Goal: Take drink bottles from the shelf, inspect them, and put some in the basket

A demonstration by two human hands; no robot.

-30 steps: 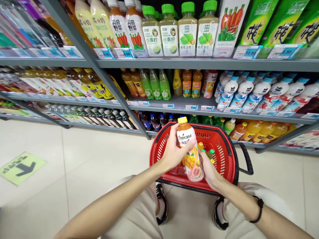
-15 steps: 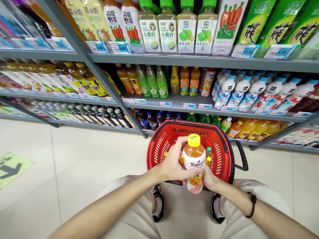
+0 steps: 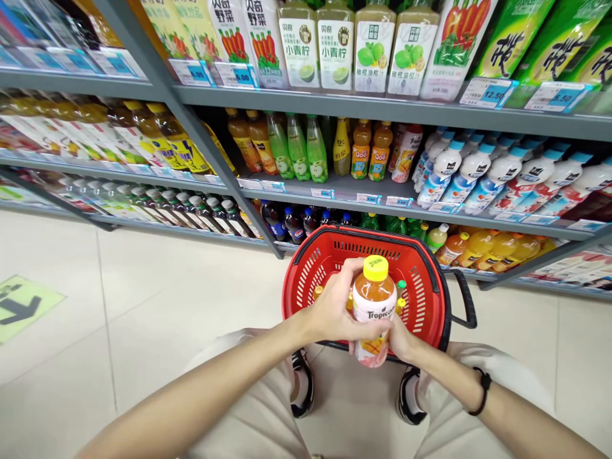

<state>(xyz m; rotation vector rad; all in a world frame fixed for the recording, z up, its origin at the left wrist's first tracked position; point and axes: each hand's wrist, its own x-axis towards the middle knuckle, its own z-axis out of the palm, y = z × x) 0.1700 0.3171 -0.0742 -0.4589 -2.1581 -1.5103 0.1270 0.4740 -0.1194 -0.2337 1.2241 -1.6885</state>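
Observation:
A Tropicana juice bottle [image 3: 375,312] with a yellow cap stands nearly upright between my two hands, its printed label turned toward me. My left hand [image 3: 342,306] wraps the bottle's left side, thumb across the front of the label. My right hand [image 3: 400,338] closes on the lower right side; its fingers are mostly hidden behind the bottle. Just beyond and below the hands is a red shopping basket [image 3: 306,255] with black handles. Several bottle caps show inside it, among them a green cap [image 3: 401,285] and a yellow cap [image 3: 400,304]; the bottles under them are largely hidden.
Grey shelves [image 3: 296,194] full of drinks run across in front of me. White bottles with blue caps [image 3: 447,162] stand at middle right, and orange juice bottles [image 3: 478,247] sit low behind the basket. A floor arrow sticker [image 3: 29,306] lies on the left.
My view has tilted slightly downward, so the shelves sit a little higher and the top bottles' caps are cut off. Both hands keep the juice bottle in nearly the same place.

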